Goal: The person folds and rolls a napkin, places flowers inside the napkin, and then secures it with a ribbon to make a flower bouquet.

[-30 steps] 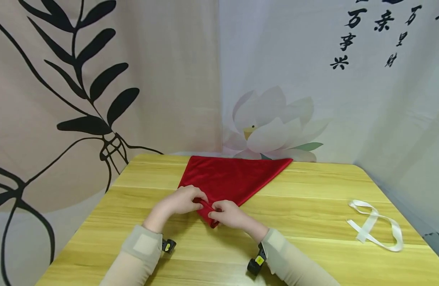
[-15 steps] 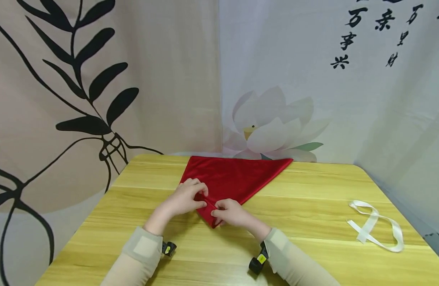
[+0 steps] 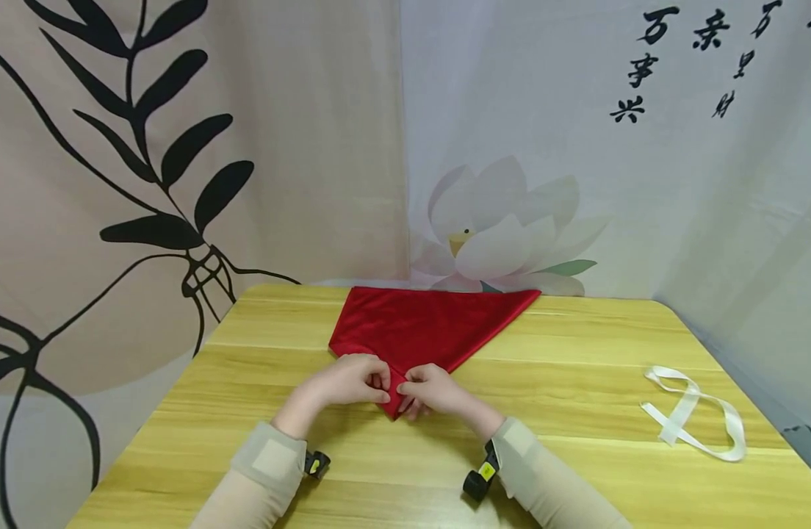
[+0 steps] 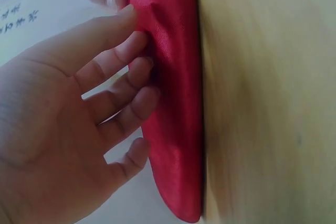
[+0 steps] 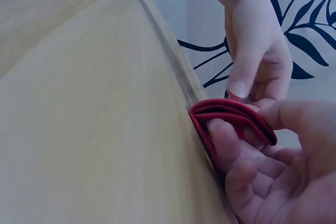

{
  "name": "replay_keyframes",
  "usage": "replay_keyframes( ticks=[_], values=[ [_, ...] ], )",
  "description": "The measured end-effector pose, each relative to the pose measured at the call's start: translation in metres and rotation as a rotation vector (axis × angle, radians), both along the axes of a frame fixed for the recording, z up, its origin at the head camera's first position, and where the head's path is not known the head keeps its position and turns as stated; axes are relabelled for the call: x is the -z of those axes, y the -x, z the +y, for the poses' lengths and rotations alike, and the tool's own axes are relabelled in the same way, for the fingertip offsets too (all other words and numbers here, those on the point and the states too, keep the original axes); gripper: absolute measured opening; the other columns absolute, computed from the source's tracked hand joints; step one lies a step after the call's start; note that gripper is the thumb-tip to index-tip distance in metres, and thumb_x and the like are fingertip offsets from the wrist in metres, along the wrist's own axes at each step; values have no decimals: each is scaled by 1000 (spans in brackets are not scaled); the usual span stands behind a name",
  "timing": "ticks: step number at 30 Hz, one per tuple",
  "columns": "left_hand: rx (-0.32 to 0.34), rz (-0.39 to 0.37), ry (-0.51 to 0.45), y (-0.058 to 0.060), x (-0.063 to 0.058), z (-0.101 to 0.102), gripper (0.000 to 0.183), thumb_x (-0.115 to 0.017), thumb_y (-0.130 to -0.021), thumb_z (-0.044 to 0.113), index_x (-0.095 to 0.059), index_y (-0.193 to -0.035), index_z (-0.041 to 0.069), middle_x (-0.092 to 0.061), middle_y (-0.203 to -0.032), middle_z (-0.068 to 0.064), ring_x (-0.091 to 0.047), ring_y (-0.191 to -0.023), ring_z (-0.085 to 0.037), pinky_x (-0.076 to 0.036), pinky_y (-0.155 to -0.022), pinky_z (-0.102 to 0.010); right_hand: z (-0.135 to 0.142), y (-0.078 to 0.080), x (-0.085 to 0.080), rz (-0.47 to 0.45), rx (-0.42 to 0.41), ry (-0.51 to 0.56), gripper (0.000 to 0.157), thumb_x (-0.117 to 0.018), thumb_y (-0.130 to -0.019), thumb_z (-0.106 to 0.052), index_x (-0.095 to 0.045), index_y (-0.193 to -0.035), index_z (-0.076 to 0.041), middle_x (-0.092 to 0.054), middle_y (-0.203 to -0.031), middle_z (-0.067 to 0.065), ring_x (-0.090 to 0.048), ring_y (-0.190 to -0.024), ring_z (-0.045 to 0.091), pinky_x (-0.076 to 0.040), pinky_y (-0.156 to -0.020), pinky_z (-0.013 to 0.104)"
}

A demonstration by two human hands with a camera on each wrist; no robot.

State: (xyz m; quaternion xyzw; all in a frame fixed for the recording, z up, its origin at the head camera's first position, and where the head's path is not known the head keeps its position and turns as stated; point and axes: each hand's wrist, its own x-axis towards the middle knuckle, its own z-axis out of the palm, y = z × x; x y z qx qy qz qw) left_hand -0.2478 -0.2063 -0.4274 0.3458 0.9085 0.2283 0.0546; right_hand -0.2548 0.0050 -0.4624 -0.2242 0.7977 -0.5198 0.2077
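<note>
A red velvety cloth (image 3: 438,319), folded into layers, lies on the table with its narrow corner toward the person. My right hand (image 3: 438,389) pinches that near corner; in the right wrist view its thumb (image 5: 294,116) lies over the rolled layers and fingertips (image 5: 226,137) reach inside the fold. Just left of it, my left hand (image 3: 355,378) rests its loosely bent fingers against the cloth's folded edge. In the left wrist view those fingers (image 4: 131,69) are spread along the red cloth (image 4: 173,87), the thumb apart from them.
A white ribbon (image 3: 675,425) lies crossed in a loop on the right side of the wooden table (image 3: 577,367). Behind the table's far edge hangs a printed curtain (image 3: 313,147). Both wrists carry small black cameras.
My left hand has come down from the fold toward the near corner, and the cloth's left edge now shows folded over. My right hand stays at the corner.
</note>
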Motion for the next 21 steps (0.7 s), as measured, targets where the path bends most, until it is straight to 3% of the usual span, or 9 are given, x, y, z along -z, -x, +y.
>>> replay_keyframes(
  ticks=[5,12,21],
  values=[
    [29,-74,15,-3,2,5,13,-76,-83,20,-63,-80,19,-55,-76,12,-51,-72,-4,-45,-68,-25,4,2,2,-32,15,10,21,-59,-92,-13,-58,-76,0,-68,-66,12,-60,-47,15,-39,-42,22],
    [31,-104,21,-4,1,8,12,-74,-84,17,-63,-80,17,-55,-75,11,-51,-70,-5,-45,-68,-26,8,5,5,-40,19,-23,23,-61,-92,-14,-58,-74,-2,-65,-60,9,-53,-43,12,-39,-41,21],
    [21,-106,59,0,5,16,15,-74,-84,16,-62,-75,18,-55,-67,10,-49,-63,-4,-44,-63,-25,13,6,3,21,32,-105,25,-63,-91,-17,-58,-70,-3,-64,-57,6,-52,-41,12,-39,-39,22]
  ],
)
